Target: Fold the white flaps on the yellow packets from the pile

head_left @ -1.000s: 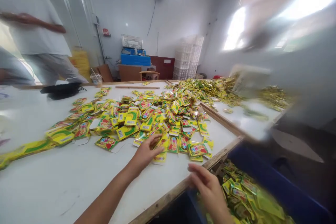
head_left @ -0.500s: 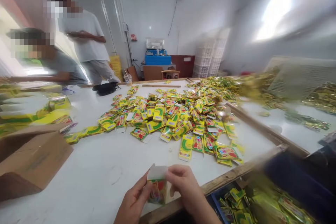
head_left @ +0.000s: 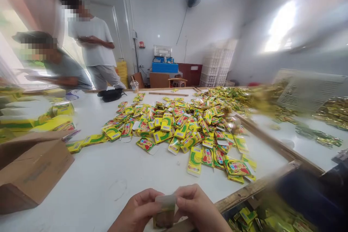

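Observation:
A small yellow-green candy box (head_left: 164, 216) is held upright between my two hands at the table's near edge, its pale top flap raised and blurred. My left hand (head_left: 137, 210) has thumb and fingers closed on its left side. On the right side, the fingers of my right hand (head_left: 194, 203) pinch the box near the flap. Beyond them on the white table (head_left: 103, 174) lies a heap of similar yellow printed boxes (head_left: 174, 123), several with white flaps sticking out. What is inside the held box is hidden.
An open cardboard carton (head_left: 40, 174) stands at left. Wooden strips (head_left: 261, 185) edge the table at right, above a bin of yellow packets (head_left: 247, 219). A black bag (head_left: 111, 95) and a plastic cup (head_left: 134, 86) lie farther back. Two people (head_left: 94, 43) are at the far left.
My hands and the box sit lower in view. My left fingers have moved up to the box's top, and the flap is tilted differently. The camera view has shifted slightly.

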Motion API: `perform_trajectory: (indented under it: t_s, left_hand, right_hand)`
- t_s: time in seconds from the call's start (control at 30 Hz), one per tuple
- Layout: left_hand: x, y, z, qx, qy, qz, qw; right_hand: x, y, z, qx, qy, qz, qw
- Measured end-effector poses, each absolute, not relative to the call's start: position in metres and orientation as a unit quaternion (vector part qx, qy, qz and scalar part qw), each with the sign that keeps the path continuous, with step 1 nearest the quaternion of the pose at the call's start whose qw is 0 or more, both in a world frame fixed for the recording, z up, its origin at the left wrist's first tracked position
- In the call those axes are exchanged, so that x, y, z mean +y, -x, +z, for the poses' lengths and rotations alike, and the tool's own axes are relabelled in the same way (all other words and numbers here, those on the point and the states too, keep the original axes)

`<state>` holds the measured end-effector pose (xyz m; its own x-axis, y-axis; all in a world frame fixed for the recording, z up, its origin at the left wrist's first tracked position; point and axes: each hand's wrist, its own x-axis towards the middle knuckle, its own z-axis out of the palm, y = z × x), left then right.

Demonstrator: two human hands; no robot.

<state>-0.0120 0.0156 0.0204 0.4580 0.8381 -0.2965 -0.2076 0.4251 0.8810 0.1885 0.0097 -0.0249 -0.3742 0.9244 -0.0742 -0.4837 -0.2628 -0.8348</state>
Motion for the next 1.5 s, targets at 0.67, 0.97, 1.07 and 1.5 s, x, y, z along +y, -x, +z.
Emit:
perform_trajectory:
  t_s: [0.67,0.97,1.07,1.5]
  left_hand:
    - [0.020,0.009,0.002,0.365,-0.279,0.432,0.777]
    - [0.015,0.013,-0.002,0.390,-0.383,0.441,0.712]
    - [0.022,0.014,0.000,0.406,-0.381,0.447,0.700]
    - [0.027,0.016,-0.009,0.457,-0.538,0.458,0.540]
  right_hand:
    - [0.019,-0.163,0.007,-0.362,0.483,0.653,0.458]
    - [0.019,-0.153,0.004,-0.392,0.460,0.644,0.469]
    - [0.020,-0.150,0.001,-0.478,0.444,0.565,0.505]
    - [0.028,-0.156,-0.004,-0.492,0.481,0.538,0.487]
